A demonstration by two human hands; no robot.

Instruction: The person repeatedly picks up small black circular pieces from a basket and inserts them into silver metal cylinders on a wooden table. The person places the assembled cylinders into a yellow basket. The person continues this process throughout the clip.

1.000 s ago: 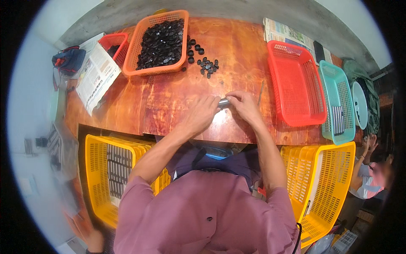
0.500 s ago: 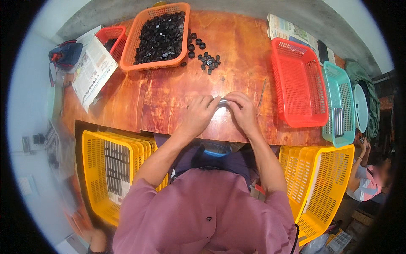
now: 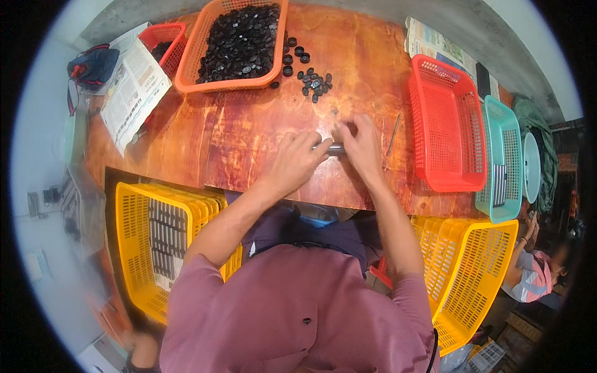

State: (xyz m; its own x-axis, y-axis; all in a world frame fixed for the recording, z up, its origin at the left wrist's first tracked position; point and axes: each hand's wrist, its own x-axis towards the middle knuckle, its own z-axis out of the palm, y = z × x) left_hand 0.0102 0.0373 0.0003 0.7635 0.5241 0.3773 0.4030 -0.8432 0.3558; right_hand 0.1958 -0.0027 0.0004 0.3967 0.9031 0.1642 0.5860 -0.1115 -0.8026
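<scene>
Over the wooden table, my left hand (image 3: 300, 156) is closed around one end of a short, shiny dark-grey tube (image 3: 336, 149). The tube lies level, its other end reaching toward my right hand (image 3: 362, 146). My right hand has bent fingers just beyond the tube, above the tabletop. Motion smears its fingertips, and I cannot tell whether anything is between them. Beyond my hands lies a loose group of small black oval parts (image 3: 315, 84). Several round black caps (image 3: 288, 60) sit beside the orange basket (image 3: 186, 73), which is heaped with black parts.
A thin rod (image 3: 394, 135) lies right of my hands. Farther right are a red basket (image 3: 420, 130) and a green basket (image 3: 515, 155) holding striped pieces. Newspaper (image 3: 134, 93) covers the left side. Yellow crates (image 3: 127, 248) flank me below the table. A person (image 3: 535, 267) sits at far right.
My right hand has moved up and away from the tube, which both hands held before. My left hand keeps its hold. The view has shifted slightly.
</scene>
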